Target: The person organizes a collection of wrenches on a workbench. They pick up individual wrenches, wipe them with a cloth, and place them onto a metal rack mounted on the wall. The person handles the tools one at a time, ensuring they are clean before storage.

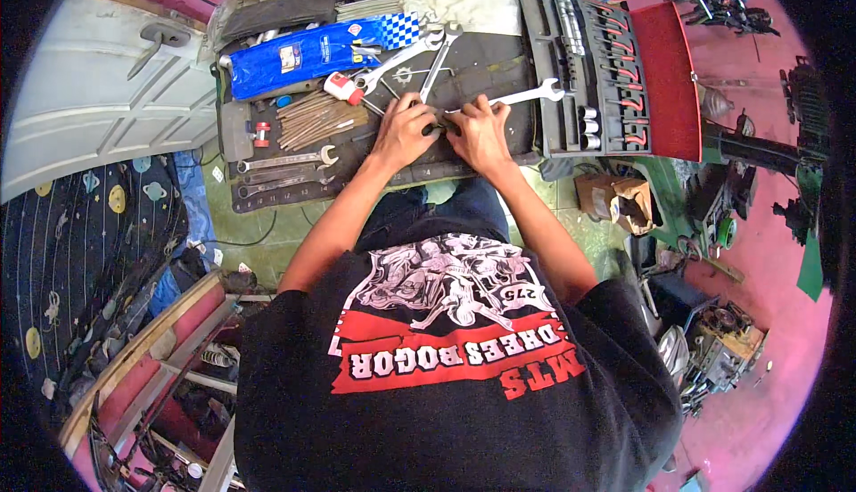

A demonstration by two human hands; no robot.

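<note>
My left hand is closed at the near middle of the dark work mat, its fingers curled around a small dark thing. Close beside it, my right hand is also closed, thumb and fingers bent over something dark. What exactly either hand holds is mostly hidden by the fingers. Just beyond the hands lie large open-end spanners: one silver spanner points away from me, and another spanner reaches out to the right. A thin metal rod lies near my left fingers.
Left on the mat are a blue plastic pack, a red-and-white bottle, thin brown sticks and several smaller spanners. At the right sits an open red tool case with sockets. A cardboard box stands on the floor.
</note>
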